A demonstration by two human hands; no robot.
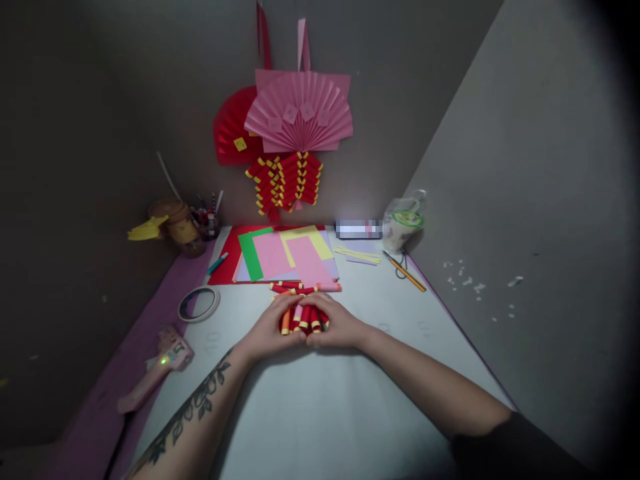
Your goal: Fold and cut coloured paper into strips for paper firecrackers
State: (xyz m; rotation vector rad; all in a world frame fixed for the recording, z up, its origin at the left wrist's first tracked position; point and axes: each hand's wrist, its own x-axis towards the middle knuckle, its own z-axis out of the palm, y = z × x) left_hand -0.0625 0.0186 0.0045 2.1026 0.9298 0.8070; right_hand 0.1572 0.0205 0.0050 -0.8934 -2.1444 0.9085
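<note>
Small red, orange and pink paper rolls with yellow ends (304,317) lie in a pile at the middle of the white tabletop (320,413). My left hand (270,330) curves round the pile's left side, and my right hand (340,325) curves round its right side. Their fingertips and thumbs come together, so the hands form a ring with the rolls inside. More rolls (285,287) lie just beyond my fingers. Coloured paper sheets (265,257) in pink, green, yellow and red are stacked behind them.
At the left are a glue gun (173,353) with a green light, a tape roll (199,304) and a cup (180,227). Yellow strips (357,255), a pencil (410,275), a phone (359,230) and a bagged cup (403,223) stand or lie back right. A pink fan (303,113) hangs behind.
</note>
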